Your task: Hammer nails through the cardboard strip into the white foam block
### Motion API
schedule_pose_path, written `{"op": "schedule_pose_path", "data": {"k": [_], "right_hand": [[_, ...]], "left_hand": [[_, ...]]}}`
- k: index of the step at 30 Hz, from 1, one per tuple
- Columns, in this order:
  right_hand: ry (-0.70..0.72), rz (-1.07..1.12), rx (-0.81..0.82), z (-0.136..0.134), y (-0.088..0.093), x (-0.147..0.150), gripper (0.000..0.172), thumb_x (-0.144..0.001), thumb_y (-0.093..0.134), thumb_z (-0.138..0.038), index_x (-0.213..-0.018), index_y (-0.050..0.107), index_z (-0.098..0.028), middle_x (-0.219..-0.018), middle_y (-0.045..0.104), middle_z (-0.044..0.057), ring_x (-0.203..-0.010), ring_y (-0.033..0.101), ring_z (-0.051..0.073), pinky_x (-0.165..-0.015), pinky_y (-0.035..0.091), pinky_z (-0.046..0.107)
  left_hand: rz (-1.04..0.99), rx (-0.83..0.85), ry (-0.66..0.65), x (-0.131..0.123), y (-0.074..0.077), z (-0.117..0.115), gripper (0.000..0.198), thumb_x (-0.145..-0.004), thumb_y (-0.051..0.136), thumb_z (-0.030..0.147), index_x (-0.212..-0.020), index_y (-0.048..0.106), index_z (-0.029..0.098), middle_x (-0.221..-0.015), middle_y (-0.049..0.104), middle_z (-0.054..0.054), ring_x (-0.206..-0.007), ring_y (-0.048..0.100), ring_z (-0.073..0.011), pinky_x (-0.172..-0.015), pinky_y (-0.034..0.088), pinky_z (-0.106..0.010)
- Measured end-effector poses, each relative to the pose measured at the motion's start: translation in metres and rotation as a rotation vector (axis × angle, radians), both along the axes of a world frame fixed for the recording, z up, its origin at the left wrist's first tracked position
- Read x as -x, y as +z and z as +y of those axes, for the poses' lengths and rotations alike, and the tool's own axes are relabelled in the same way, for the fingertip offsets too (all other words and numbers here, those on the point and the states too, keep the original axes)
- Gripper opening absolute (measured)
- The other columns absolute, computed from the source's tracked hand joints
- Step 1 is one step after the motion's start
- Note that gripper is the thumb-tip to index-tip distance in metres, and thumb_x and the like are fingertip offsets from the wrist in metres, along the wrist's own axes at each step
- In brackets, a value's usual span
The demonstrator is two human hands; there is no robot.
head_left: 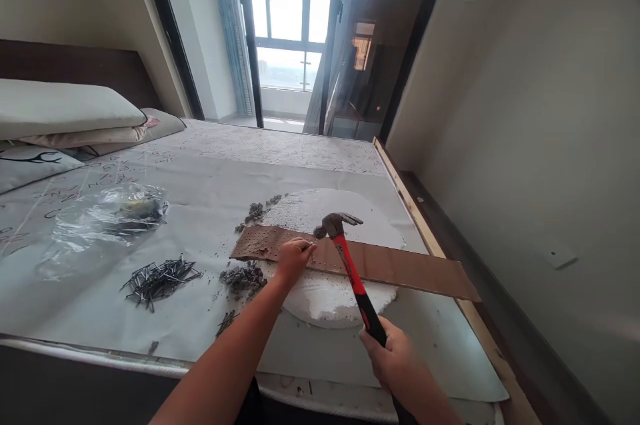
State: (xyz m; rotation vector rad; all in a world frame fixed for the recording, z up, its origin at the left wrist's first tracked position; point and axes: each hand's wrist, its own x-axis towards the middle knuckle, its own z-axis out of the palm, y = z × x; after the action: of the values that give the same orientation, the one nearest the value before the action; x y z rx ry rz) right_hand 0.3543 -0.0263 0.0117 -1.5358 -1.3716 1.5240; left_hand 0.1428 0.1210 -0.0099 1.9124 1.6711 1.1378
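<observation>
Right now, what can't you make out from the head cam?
All in the head view:
- Small object pinched by the left hand: too small to identify.
- Part of the grip of the hammer: behind the right hand; its end is cut off by the bottom edge.
- Middle of the white slab: under the brown board.

The hammer (353, 272) at centre has a dark grey head and a red-and-black handle. The board (395, 263) is brown, the round slab (325, 302) white, the nails (161, 280) at lower left dark grey. Scattered dark characters pattern the off-white mattress (300, 148); the top-left curtain (230, 18) is pale blue.
</observation>
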Motion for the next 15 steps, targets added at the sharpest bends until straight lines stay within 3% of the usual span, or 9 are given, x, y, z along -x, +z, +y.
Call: {"op": "schedule_pose_path", "data": {"k": [3, 6, 10, 15], "right_hand": [[0.037, -0.142, -0.063, -0.003, 0.01, -0.007, 0.03, -0.078, 0.046, -0.05, -0.074, 0.046, -0.02, -0.049, 0.03, -0.008, -0.041, 0.028, 0.008, -0.04, 0.024, 0.023], [0.06, -0.287, -0.13, -0.005, 0.032, -0.011, 0.038, -0.078, 0.044, -0.057, -0.073, 0.048, -0.02, -0.053, 0.035, -0.005, -0.048, 0.032, 0.011, -0.044, 0.026, 0.024], [0.109, -0.379, -0.153, -0.004, 0.056, -0.008, 0.04, -0.08, 0.04, -0.057, -0.086, 0.054, -0.02, -0.058, 0.041, -0.003, -0.05, 0.035, 0.013, -0.046, 0.026, 0.025], [0.112, -0.395, -0.204, -0.004, 0.043, -0.002, 0.03, -0.077, 0.046, -0.045, -0.085, 0.059, -0.019, -0.057, 0.043, -0.003, -0.051, 0.039, 0.014, -0.049, 0.031, 0.025]], "left_hand": [[0.026, -0.023, 0.012, 0.0, -0.005, 0.0, 0.029, -0.079, 0.056, 0.031, -0.056, 0.063, 0.016, -0.061, 0.061, -0.003, -0.062, 0.054, -0.0136, -0.058, 0.036, -0.024], [0.033, -0.029, 0.006, 0.001, -0.009, 0.0, 0.032, -0.08, 0.055, 0.032, -0.054, 0.062, 0.016, -0.059, 0.06, -0.003, -0.059, 0.052, -0.0131, -0.056, 0.034, -0.024], [0.02, -0.021, -0.022, 0.002, -0.011, -0.001, 0.034, -0.081, 0.053, 0.032, -0.052, 0.06, 0.016, -0.058, 0.058, -0.003, -0.058, 0.051, -0.0127, -0.055, 0.034, -0.023], [0.097, 0.022, 0.025, 0.001, -0.011, -0.003, 0.029, -0.08, 0.053, 0.029, -0.056, 0.062, 0.016, -0.06, 0.059, -0.003, -0.057, 0.05, -0.0124, -0.053, 0.03, -0.023]]}}
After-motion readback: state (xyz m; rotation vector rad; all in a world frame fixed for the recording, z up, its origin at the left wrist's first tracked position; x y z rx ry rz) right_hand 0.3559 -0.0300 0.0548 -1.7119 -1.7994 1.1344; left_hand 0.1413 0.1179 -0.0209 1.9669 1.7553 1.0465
